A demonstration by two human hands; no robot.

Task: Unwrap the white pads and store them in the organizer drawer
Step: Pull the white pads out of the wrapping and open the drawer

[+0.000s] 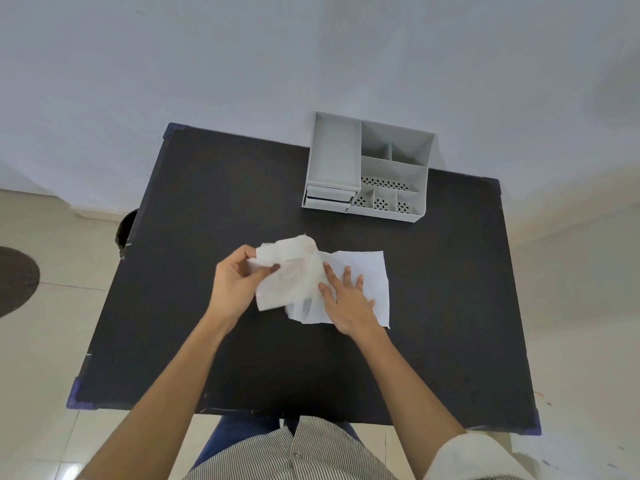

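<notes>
A white pad [287, 271] lies crumpled and partly lifted in the middle of the black table [207, 202]. My left hand [233, 280] pinches its left edge between thumb and fingers. My right hand [346, 296] rests flat, fingers spread, on a thin white wrapper sheet [363, 265] that lies spread under and to the right of the pad. The grey desk organizer [367, 168] stands at the table's far edge, with two small drawers [329, 197] stacked at its front left; both look pushed in.
The organizer has several open compartments, all with nothing in them. A pale wall rises right behind it. A dark round object [124, 228] sits on the floor by the table's left edge, and a dark mat [17, 280] lies further left.
</notes>
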